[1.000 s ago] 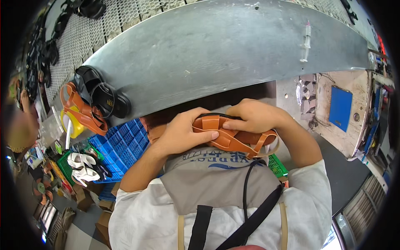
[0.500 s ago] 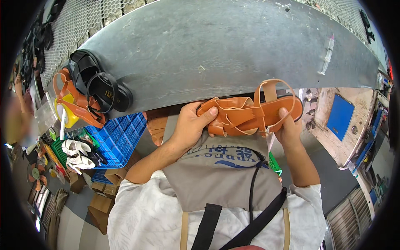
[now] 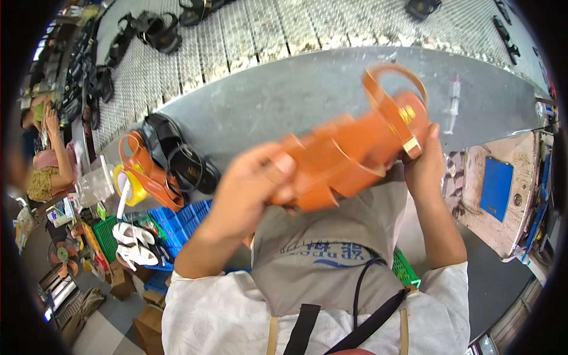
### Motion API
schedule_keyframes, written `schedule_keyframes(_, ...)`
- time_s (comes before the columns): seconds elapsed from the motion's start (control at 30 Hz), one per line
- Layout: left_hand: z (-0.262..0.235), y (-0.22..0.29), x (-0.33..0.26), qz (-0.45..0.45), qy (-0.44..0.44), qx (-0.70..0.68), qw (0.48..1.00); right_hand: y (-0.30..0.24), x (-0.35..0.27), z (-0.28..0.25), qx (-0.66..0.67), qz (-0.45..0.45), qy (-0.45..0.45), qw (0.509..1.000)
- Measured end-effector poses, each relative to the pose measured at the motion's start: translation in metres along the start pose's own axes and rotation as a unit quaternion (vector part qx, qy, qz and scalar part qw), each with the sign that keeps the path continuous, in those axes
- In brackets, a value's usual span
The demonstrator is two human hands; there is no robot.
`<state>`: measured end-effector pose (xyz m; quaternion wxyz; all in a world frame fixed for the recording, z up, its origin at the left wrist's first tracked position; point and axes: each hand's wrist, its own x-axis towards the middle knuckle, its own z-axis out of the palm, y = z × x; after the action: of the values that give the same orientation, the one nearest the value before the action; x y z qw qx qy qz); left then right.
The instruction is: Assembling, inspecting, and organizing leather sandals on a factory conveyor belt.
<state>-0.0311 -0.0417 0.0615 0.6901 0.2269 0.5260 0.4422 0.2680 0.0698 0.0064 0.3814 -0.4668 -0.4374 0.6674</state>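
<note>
An orange-brown leather sandal (image 3: 331,165) is held up over my lap, slightly blurred by motion. Its toe straps point left and its heel strap with a gold buckle rises at the right. My left hand (image 3: 251,186) grips the toe end, thumb on top of the straps. At the heel end my right hand (image 3: 427,163) is closed round the sole's edge near the buckle, its fingers partly hidden behind the sandal. On the grey metal table (image 3: 236,118) to the left lie a black sandal (image 3: 195,168) and another orange-brown sandal (image 3: 148,168).
Beyond the table runs a mesh conveyor (image 3: 248,38) carrying black sandals (image 3: 157,35). A syringe (image 3: 454,106) lies at right, near a worn bench with a blue panel (image 3: 497,184). Left are a yellow roll (image 3: 135,188), white heeled shoes (image 3: 135,244), a blue crate (image 3: 192,216) and another person (image 3: 50,165).
Both hands have raised the sandal and tilted it, its heel end now higher, turning its strapped top more into sight. The view has shifted, showing more of the conveyor and the person at left.
</note>
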Motion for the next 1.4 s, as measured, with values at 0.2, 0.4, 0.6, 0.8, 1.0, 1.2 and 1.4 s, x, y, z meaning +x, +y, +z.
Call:
schedule_keyframes(0.2,-0.040,0.099,0.093,0.192,0.077,-0.053,0.977,-0.004,0.032,0.006,-0.163,-0.036,0.030,0.985)
schedule_keyframes(0.4,0.024,0.008,0.128,0.167,0.137,-0.050,0.975,-0.056,0.082,-0.006,-0.304,-0.085,0.038,0.948)
schedule_keyframes(0.6,0.066,-0.037,0.120,0.382,0.148,0.427,0.807,-0.117,0.270,-0.062,-0.569,-0.240,0.268,0.739)
schedule_keyframes(0.8,0.052,-0.042,0.109,0.315,0.077,0.153,0.933,-0.125,0.261,-0.024,-0.413,-0.198,0.150,0.876)
schedule_keyframes(1.0,0.017,-0.017,0.050,0.097,-0.073,-0.324,0.938,-0.109,0.089,-0.017,-0.300,-0.234,-0.218,0.899)
schedule_keyframes(1.2,0.015,-0.068,0.000,-0.083,-0.040,-0.181,0.979,-0.044,-0.027,-0.038,-0.263,-0.168,-0.309,0.899)
schedule_keyframes(1.4,0.025,-0.126,0.001,0.054,0.011,0.010,0.998,0.006,-0.056,-0.043,-0.357,-0.308,-0.191,0.861)
